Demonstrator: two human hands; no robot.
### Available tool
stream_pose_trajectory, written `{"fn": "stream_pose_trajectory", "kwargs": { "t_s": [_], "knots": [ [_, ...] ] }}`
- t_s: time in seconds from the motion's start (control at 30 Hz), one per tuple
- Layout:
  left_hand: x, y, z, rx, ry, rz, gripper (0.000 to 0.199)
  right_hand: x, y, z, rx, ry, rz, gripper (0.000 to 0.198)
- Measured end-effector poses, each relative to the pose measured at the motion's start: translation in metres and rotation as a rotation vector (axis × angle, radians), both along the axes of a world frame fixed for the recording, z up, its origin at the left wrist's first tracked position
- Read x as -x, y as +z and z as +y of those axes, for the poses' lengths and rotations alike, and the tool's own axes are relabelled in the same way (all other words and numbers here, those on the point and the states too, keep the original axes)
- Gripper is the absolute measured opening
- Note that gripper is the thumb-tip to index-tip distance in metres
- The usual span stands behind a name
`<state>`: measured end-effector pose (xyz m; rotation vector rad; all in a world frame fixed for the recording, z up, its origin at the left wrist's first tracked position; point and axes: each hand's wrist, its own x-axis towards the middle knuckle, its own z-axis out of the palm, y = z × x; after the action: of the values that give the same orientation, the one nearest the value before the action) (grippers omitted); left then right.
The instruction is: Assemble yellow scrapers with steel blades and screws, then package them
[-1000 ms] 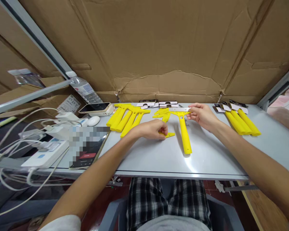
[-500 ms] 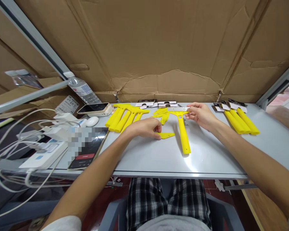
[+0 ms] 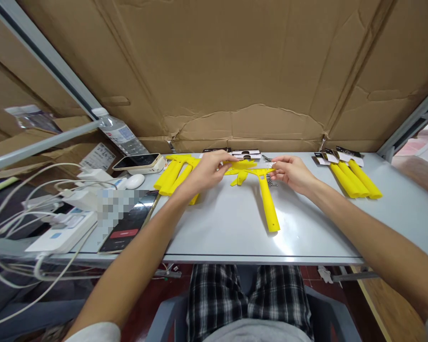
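Head view: left hand (image 3: pixel 209 172) and right hand (image 3: pixel 293 172) pinch yellow scraper (image 3: pixel 266 192) head.

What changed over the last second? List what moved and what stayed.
The left hand left the table's middle, carrying the small yellow plate away from the person to the head of the yellow scraper, where it now holds it. The right hand stayed at the head's right end, on the metal blade. The scraper, the piles of handles and the carded scrapers stayed put.
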<state>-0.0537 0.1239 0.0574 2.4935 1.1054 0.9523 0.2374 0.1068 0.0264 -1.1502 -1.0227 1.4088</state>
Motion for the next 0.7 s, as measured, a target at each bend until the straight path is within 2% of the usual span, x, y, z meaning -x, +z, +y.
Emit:
{"fn": "stream_pose_trajectory", "kwargs": {
  "t_s": [0.1, 0.23, 0.33, 0.53, 0.7],
  "knots": [
    [-0.004, 0.000, -0.001, 0.011, 0.068, -0.190, 0.022, 0.002, -0.002, -0.001, 0.010, 0.005, 0.000, 0.028],
    [-0.018, -0.006, -0.007, 0.203, 0.079, -0.471, 0.019, 0.003, 0.000, -0.003, 0.009, 0.018, 0.005, 0.028],
    [-0.028, -0.012, -0.011, 0.303, 0.076, -0.609, 0.030, 0.006, 0.004, -0.005, 0.030, 0.020, 0.013, 0.028],
    [-0.033, -0.016, -0.012, 0.466, 0.062, -0.721, 0.055, 0.010, 0.007, -0.009, 0.041, 0.031, 0.018, 0.024],
    [-0.031, -0.023, -0.004, 0.635, 0.073, -0.799, 0.050, 0.008, 0.006, -0.009, 0.035, 0.040, 0.018, 0.023]
  ]
}}
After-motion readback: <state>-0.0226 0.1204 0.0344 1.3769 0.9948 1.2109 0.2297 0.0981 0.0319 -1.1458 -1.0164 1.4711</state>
